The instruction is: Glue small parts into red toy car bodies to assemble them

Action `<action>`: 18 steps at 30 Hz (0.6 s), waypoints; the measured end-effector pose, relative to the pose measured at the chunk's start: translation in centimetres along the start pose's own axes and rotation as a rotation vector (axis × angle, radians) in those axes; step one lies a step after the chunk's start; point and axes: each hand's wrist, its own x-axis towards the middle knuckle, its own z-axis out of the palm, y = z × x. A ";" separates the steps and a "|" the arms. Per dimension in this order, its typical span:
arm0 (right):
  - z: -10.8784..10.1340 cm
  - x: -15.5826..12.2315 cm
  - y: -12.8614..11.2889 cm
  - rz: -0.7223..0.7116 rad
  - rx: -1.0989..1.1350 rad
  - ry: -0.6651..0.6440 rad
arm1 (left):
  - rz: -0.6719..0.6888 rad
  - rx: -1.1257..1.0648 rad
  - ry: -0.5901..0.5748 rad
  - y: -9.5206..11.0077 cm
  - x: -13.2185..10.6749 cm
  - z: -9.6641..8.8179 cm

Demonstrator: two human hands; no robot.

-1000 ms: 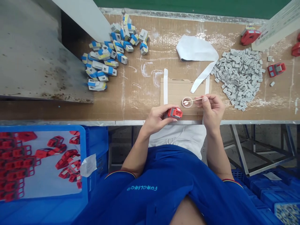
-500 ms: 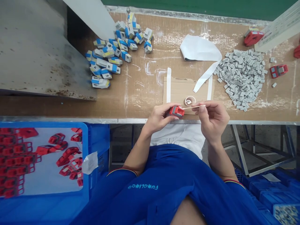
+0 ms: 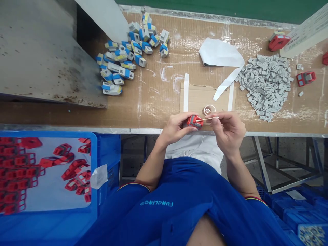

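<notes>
We see a person's blue shirt [image 3: 164,208] at the bottom, with a white cloth [image 3: 194,148] on the lap. The left hand [image 3: 175,129] is closed and grips a red plastic piece [image 3: 194,121] with its fingers. The right hand [image 3: 228,132] pinches a cotton swab [image 3: 210,118], and the tip of the swab touches the red plastic piece. Both hands are just at the front edge of the wooden table [image 3: 153,112].

Just past the hands, a small round dish [image 3: 209,110] sits on a flat piece of cardboard [image 3: 202,99]. Two white strips [image 3: 186,92] lie at the sides of the cardboard. Past that is a white cloth strip [image 3: 220,53] with a long tail.

To the right is a big pile of little gray pieces [image 3: 266,87], with red toys [image 3: 305,78] beyond it. To the left is a pile of blue and white boxes [image 3: 120,58]. Down on our left, a blue bin [image 3: 94,153] holds many red pieces [image 3: 61,149]. A gray metal sheet [image 3: 43,58] slopes at the far left.
</notes>
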 end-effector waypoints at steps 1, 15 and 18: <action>0.0 0.1 -0.1 0.003 0.007 -0.003 | 0.000 0.000 0.000 0.0 0.0 0.0; 0.1 0.7 0.1 -0.081 -0.074 0.008 | -0.014 0.007 -0.009 0.2 0.0 -0.1; -0.1 0.9 0.0 -0.134 -0.127 -0.019 | 0.000 0.004 -0.007 0.2 0.0 -0.1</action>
